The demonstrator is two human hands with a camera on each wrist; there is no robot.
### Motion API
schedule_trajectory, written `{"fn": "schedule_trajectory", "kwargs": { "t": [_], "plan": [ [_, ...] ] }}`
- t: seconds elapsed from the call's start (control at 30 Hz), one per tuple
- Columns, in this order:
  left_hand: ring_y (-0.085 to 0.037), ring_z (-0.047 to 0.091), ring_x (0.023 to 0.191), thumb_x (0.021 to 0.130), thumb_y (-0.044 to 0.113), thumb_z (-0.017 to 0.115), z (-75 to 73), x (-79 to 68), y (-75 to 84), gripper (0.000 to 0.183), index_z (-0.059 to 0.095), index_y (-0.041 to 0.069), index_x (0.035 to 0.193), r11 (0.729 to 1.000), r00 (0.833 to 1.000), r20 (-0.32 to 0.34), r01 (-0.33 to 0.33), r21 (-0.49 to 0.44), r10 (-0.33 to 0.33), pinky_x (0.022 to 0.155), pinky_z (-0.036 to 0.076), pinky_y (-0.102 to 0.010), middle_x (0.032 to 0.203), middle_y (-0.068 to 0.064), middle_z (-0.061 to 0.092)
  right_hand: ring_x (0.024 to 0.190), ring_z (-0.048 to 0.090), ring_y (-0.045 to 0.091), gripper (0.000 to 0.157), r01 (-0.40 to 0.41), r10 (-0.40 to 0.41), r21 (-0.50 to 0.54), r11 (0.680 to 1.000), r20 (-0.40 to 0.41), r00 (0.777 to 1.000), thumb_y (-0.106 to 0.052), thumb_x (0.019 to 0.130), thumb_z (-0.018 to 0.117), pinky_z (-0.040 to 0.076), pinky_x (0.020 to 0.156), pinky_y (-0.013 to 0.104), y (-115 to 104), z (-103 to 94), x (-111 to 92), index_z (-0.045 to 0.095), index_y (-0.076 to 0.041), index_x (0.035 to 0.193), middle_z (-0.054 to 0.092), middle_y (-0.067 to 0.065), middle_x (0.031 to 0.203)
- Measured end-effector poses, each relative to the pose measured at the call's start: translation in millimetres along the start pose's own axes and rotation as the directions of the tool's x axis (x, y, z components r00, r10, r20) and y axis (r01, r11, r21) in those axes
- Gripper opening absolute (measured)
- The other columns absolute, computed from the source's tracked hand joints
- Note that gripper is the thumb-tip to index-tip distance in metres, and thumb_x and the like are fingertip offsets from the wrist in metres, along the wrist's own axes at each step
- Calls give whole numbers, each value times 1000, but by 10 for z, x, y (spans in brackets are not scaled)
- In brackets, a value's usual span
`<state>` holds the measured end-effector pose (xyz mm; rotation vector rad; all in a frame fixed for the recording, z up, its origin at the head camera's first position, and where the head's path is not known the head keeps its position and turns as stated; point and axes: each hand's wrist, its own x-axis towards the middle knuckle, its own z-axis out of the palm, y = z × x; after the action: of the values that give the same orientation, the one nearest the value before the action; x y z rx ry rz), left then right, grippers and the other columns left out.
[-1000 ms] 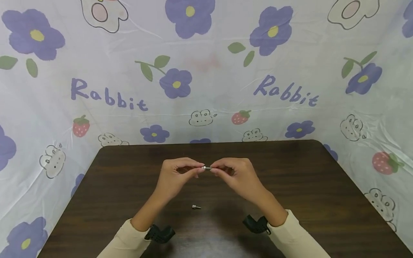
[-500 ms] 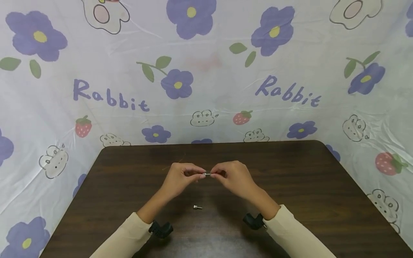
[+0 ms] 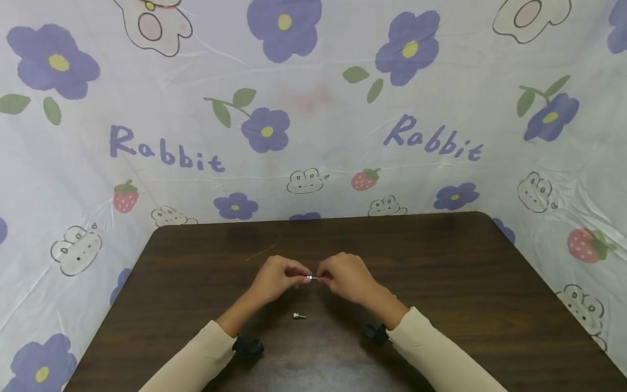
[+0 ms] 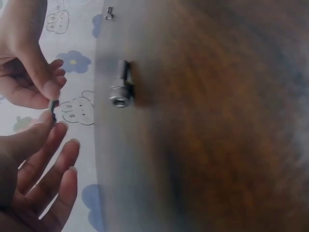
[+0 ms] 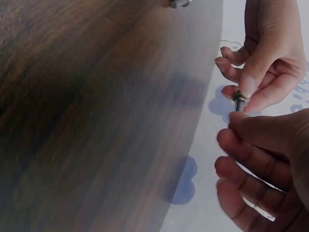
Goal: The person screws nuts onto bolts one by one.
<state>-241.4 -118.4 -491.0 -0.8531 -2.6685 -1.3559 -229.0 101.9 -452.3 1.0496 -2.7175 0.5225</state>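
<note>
A small silver screw (image 3: pixel 314 278) spans the gap between both hands above the dark table. My left hand (image 3: pixel 275 280) pinches its thicker end between thumb and index finger. My right hand (image 3: pixel 349 276) pinches the thin shaft end, its other fingers loosely curled. Fingertips cover parts of the screw; in the right wrist view a dark collar (image 5: pixel 239 96) shows at the left fingertips. On the table nearer the body lies a socket-head bolt (image 3: pixel 299 316), its head to the left, seen large in the left wrist view.
A second small bolt (image 4: pixel 109 13) lies farther off on the table in the left wrist view. The brown wooden table (image 3: pixel 465 272) ends at a hanging white cloth (image 3: pixel 323 141) printed with flowers and rabbits. A black wrist camera (image 3: pixel 249 347) sits on each wrist.
Both hands have lowered toward the body with the screw held between them. The right hand has turned so its back shows more. The bolt on the table stays put.
</note>
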Motion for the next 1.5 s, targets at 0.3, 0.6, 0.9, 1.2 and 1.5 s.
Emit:
{"fn": "schedule_trajectory", "kwargs": {
  "t": [0.3, 0.6, 0.9, 1.2, 1.5],
  "plan": [
    [-12, 68, 61, 88, 17, 81, 42, -45, -86, 6, 82, 18, 94, 995, 994, 78, 77, 65, -82, 55, 53, -26, 81, 9, 76, 60, 59, 7, 11, 10, -5, -59, 998, 84, 996, -7, 84, 80, 51, 53, 28, -69, 129, 40, 78, -16, 77, 72, -4, 76],
    [-11, 66, 58, 87, 14, 82, 77, -47, -170, 4, 82, 14, 91, 991, 984, 132, 115, 63, -122, 51, 54, -26, 82, 6, 77, 58, 58, 8, 14, -22, 24, -18, 1000, 116, 993, -10, 83, 83, 50, 51, 28, -101, 210, 50, 77, -16, 73, 70, -5, 73],
    [-10, 65, 57, 87, 11, 82, 84, -42, -162, 3, 82, 11, 90, 992, 982, 151, 105, 63, -114, 50, 52, -25, 78, 5, 76, 58, 56, 8, 15, -55, 56, -8, 998, 152, 987, -11, 84, 83, 49, 50, 30, -109, 247, 50, 75, -16, 72, 69, -4, 73],
    [-11, 65, 59, 87, 11, 81, 70, -37, -116, 4, 81, 9, 90, 993, 982, 154, 106, 51, -113, 51, 54, -26, 79, 2, 76, 59, 57, 9, 12, -85, 83, 5, 996, 148, 985, -13, 85, 83, 49, 51, 30, -82, 283, 30, 75, -16, 77, 69, -3, 75],
    [-11, 66, 60, 88, 12, 81, 34, -55, -103, 5, 81, 10, 92, 994, 977, 182, 106, 28, -109, 53, 56, -26, 82, 2, 76, 66, 63, 9, 6, -107, 102, 28, 994, 155, 983, -20, 88, 81, 52, 55, 30, -97, 180, -34, 77, -17, 89, 71, -5, 81]
  ]
}}
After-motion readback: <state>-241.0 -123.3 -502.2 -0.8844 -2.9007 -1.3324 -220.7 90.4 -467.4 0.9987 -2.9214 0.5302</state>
